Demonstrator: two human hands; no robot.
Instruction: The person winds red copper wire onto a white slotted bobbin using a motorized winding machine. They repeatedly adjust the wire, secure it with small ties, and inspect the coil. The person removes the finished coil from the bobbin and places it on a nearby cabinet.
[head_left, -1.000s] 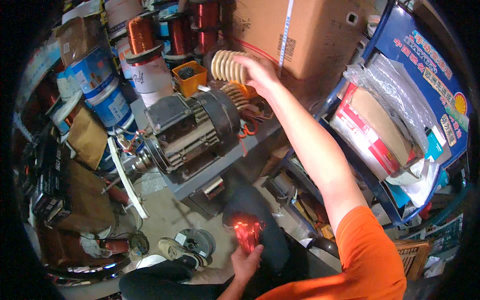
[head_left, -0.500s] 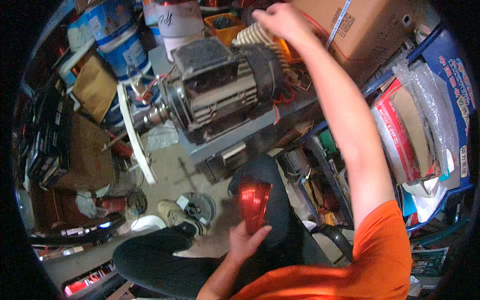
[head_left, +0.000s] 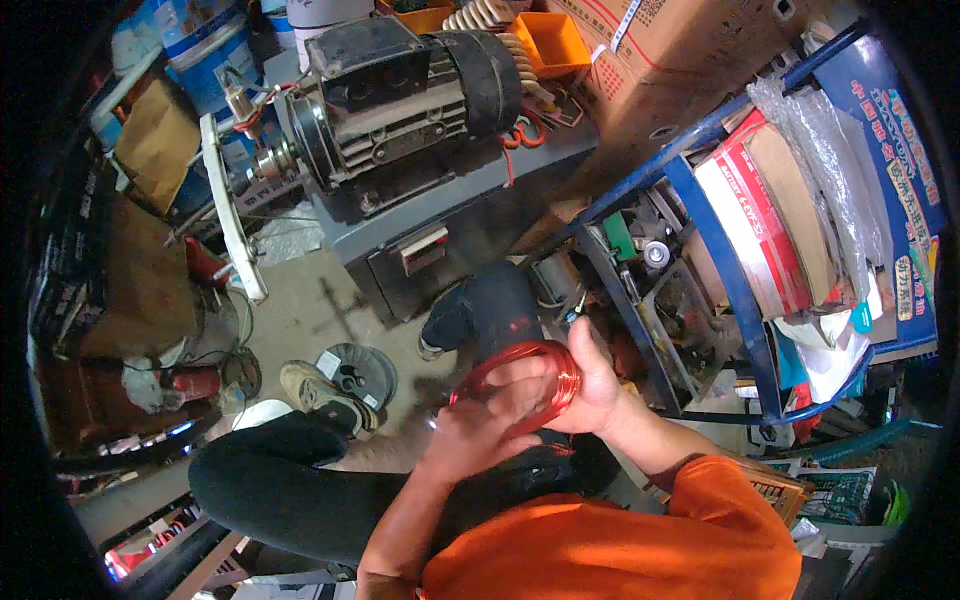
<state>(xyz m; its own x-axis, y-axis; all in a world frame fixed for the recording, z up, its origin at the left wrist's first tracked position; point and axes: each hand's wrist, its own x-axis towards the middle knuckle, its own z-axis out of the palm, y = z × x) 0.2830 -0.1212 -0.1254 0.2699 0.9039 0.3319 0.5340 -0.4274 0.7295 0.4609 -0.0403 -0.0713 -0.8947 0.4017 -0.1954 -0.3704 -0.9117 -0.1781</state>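
Above my lap I have a coil of shiny red-copper enamelled wire (head_left: 568, 384), tilted, with its loop facing up. My right hand (head_left: 598, 392) grips its right side, thumb raised along the outside and fingers reaching into the loop. At the near left side of the ring my left hand (head_left: 468, 432) holds the coil; its fingers are partly smeared by motion. Beyond my knees a dark electric motor (head_left: 390, 110) sits on a grey metal bench (head_left: 440, 205). A white curved arm (head_left: 228, 215) is fixed by the motor's shaft.
Behind the motor are a cream ribbed former (head_left: 487, 16) and an orange bin (head_left: 553, 43). A large cardboard box (head_left: 650, 85) stands beyond. On the right is a blue-framed rack (head_left: 745, 300). A black spool (head_left: 362, 378) lies on the floor beside my shoe (head_left: 312, 385). Blue buckets (head_left: 210, 65) stand far left.
My right hand has come back from the cream ribbed former and now holds the wire coil with my left hand. The coil has turned, showing its open loop. The view has shifted.
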